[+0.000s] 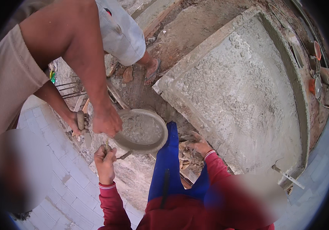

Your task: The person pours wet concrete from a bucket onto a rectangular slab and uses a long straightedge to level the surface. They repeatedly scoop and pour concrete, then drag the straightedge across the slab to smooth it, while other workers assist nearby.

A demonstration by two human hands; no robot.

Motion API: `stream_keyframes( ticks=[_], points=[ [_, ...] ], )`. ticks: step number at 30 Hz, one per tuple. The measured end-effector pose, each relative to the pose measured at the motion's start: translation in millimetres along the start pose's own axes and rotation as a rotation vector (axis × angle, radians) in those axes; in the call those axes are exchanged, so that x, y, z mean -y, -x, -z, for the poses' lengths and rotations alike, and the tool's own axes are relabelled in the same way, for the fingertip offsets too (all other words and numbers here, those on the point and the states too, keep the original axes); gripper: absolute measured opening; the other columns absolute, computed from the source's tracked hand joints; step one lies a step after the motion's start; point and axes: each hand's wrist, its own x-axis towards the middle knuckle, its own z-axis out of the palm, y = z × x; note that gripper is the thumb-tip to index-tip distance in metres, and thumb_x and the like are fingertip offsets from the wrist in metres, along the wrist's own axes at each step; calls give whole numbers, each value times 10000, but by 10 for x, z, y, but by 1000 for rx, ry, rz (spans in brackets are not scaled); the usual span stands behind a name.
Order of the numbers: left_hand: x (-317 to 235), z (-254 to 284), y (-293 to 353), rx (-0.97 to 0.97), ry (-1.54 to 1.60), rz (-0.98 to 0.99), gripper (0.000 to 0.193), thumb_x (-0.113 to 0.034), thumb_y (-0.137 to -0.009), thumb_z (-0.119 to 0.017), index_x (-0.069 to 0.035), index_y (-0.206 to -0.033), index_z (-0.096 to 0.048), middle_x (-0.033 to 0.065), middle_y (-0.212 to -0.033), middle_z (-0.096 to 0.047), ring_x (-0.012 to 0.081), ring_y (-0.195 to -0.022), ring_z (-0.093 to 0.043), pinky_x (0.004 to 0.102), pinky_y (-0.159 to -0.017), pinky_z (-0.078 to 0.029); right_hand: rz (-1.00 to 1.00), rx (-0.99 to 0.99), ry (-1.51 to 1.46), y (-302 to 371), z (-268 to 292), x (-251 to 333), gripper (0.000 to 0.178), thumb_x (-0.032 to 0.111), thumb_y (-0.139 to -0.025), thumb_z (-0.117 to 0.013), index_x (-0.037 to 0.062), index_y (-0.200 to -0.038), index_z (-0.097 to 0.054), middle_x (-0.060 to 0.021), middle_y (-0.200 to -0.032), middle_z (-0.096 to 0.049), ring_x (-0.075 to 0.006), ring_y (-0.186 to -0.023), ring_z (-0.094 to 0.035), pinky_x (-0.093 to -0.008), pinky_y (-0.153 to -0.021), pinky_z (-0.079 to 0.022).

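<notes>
My left hand (105, 161) is closed, with thumb and fingers pinched on a thin rod-like thing (125, 155) that reaches toward the bucket's rim; its kind is unclear. Right beside it stands a round, cement-smeared bucket (163, 135) with wet grey mortar (141, 128) inside. A co-worker's hand (107, 119) is at the bucket's left rim. Their other hand (74, 123) grips a mortar-caked trowel (81, 120). My right hand (197, 145) is open, fingers apart and empty, between my blue-trousered leg (163, 165) and the edge of a large mortar-covered slab.
The raised-edged slab (241, 88), covered in wet mortar, fills the right side. Rebar rods (66, 90) stick out at left. Another person's sandalled foot (153, 71) stands beyond the bucket. A pale, narrow tool (289, 177) lies at the slab's near corner. Orange containers (316, 87) sit far right.
</notes>
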Motion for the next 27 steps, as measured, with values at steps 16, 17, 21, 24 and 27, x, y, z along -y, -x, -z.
stream_keyframes(
  ticks=[16,17,21,24,27],
  points=[
    [3271,-543,-2202,-69,281,523,465,-357,-880,-725,-171,-1272,-556,-22,-1130,-622,147,-999,-556,340,-762,-447,-106,-334,138,-100,491,-872,362,79,-870,-663,4,-1218,-600,-79,-1086,-684,-164,-960,-634,-309,-864,-509],
    [3526,-776,-2521,15,291,567,460,-377,-868,-737,-193,-1257,-574,-32,-1128,-622,147,-977,-555,338,-757,-446,-120,-327,166,-140,509,-770,358,100,-876,-669,13,-1217,-603,-88,-1079,-685,-165,-965,-634,-313,-865,-508],
    [3616,-1283,-3558,-332,702,661,475,-560,-889,-637,-122,-1065,-579,8,-789,-583,154,-672,-531,333,-688,-472,-226,-491,280,-156,610,-842,355,168,-896,-678,37,-1219,-609,-114,-1057,-686,-164,-965,-635,-323,-852,-513],
    [4015,-763,-3346,-362,784,614,458,-463,-1015,-466,-102,-1297,-463,16,-810,-455,127,-539,-343,298,-592,-441,-42,-513,298,-315,532,-834,365,202,-903,-680,42,-1223,-608,-127,-1048,-685,-176,-952,-645,-322,-830,-521],
    [3673,-411,-2673,-543,604,628,456,-465,-1016,-454,-64,-1232,-439,9,-767,-329,118,-555,-320,316,-596,-432,-58,-495,84,-482,204,-652,384,213,-916,-668,44,-1252,-589,-134,-1054,-683,-191,-948,-655,-321,-817,-529]
  ],
)
